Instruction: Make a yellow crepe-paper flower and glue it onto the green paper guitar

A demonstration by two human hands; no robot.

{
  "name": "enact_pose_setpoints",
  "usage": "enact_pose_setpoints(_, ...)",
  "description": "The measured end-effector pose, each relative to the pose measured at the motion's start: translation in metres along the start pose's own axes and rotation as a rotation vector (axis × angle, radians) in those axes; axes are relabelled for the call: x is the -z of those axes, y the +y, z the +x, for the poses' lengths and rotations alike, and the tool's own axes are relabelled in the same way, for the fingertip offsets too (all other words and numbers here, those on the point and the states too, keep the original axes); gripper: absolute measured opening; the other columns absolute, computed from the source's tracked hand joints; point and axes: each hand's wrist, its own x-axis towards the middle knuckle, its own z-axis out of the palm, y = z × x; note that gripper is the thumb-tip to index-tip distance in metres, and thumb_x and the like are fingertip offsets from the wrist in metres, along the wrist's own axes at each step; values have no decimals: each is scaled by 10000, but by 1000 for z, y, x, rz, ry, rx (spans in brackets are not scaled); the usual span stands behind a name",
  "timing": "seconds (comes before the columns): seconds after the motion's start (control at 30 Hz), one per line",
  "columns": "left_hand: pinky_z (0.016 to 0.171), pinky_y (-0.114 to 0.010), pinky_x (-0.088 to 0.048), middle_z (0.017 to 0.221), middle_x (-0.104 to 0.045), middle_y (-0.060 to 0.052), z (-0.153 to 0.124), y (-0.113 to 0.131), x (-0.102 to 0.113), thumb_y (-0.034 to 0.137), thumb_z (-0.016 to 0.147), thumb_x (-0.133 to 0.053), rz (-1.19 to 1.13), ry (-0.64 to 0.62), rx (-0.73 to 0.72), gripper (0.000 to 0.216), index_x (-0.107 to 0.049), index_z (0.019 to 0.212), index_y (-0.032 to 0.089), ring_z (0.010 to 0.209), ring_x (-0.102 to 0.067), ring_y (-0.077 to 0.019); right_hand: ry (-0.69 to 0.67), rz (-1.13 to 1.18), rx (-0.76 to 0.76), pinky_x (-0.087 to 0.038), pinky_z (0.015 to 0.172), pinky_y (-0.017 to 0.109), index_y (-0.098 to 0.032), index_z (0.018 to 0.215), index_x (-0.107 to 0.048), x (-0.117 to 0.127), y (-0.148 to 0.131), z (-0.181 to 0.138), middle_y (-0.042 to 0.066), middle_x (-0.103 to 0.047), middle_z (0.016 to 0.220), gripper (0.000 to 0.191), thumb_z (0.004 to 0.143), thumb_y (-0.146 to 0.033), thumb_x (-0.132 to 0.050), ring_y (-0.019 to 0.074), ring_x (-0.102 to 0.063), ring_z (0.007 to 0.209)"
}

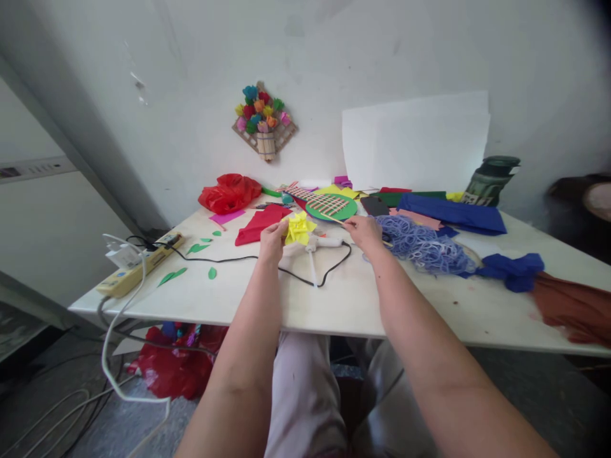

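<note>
My left hand (273, 243) is closed on a yellow paper flower (299, 229), held above the table. My right hand (364, 233) pinches a thin wooden stick (333, 219), whose tip points left over a green disc (351, 208). Across that disc lies a lattice of thin sticks (319, 200). Between my hands a white glue gun (330, 242) rests on the table, with a pale glue stick (313, 267) at one end and a black cord running from it. The flower and the held stick are apart.
Blue-violet yarn (424, 245) is heaped right of my right hand. Red paper (262, 224) and green paper leaves (198, 248) lie to the left, near a power strip (138, 267). A red plastic bag (230, 194) and a dark green jar (491, 181) stand at the back.
</note>
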Motion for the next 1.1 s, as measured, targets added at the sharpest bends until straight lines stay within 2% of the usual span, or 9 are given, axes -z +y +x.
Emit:
enact_pose_setpoints(0.33,532,-261,-474,561,-635,-18,2,-1,2,374,472,-840,-10,6,-35,340,-681,650,132,572,-624,-167,-252,-183,-115,-478,782,310,-232,1002,-734,-12,9,3,100,-705,1043,296,781,-163,-550,239,-636,972)
enact_pose_setpoints(0.53,514,-250,-464,589,-647,-22,4,-3,4,376,479,-836,-29,25,-49,339,-679,649,128,542,-606,-146,-127,-156,160,-440,877,302,-188,1111,-687,-13,-5,-4,94,-675,1117,372,823,-189,-451,217,-599,1040)
enact_pose_setpoints(0.7,497,-244,-451,605,-655,-24,4,-3,3,356,474,-832,-48,57,-32,327,-681,660,133,546,-603,-144,-289,-169,297,-427,886,343,-187,1250,-580,-19,-27,-14,102,-652,1167,480,778,-215,-495,258,-568,1075)
enact_pose_setpoints(0.93,483,-250,-447,607,-653,-28,4,-3,2,361,451,-835,-37,67,-6,351,-679,662,128,532,-595,-146,-266,-247,359,-384,929,377,-146,1261,-545,-34,-45,-23,138,-611,1176,496,769,-187,-497,270,-503,1118)
enact_pose_setpoints(1.1,504,-248,-455,620,-655,-28,3,-4,4,375,463,-833,-34,69,-19,350,-673,662,135,566,-611,-153,-213,-256,345,-390,916,373,-160,1155,-620,-31,-46,-25,132,-639,1106,401,775,-218,-503,261,-523,1074)
